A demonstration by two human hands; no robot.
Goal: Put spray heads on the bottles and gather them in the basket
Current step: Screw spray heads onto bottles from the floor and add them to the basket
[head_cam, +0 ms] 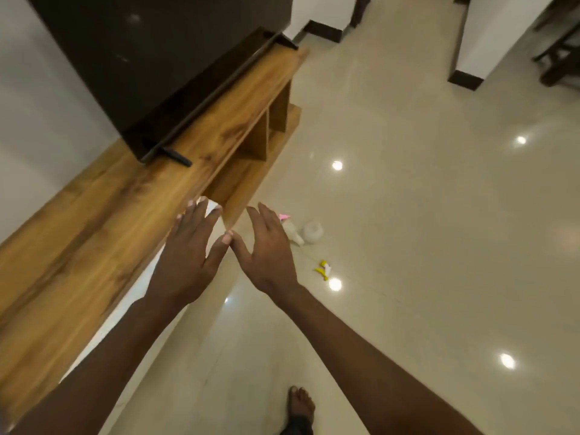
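Observation:
Both arms stretch out in front of me, palms down. My left hand [188, 255] and my right hand [266, 255] hold nothing, fingers spread, thumbs touching at the tips. Beyond my right hand, white bottles [309, 232] lie on the tiled floor, one partly hidden by my fingers, with a pink spray head [284, 217] beside them. A yellow spray head [323, 270] lies alone on the floor, nearer to me. I see no basket.
A long wooden TV cabinet [103, 221] runs along the left wall with a dark television [150, 67] on it and open shelves at its far end. My bare foot [301, 406] stands on the glossy tiles. Dark wooden furniture [558, 54] stands far right.

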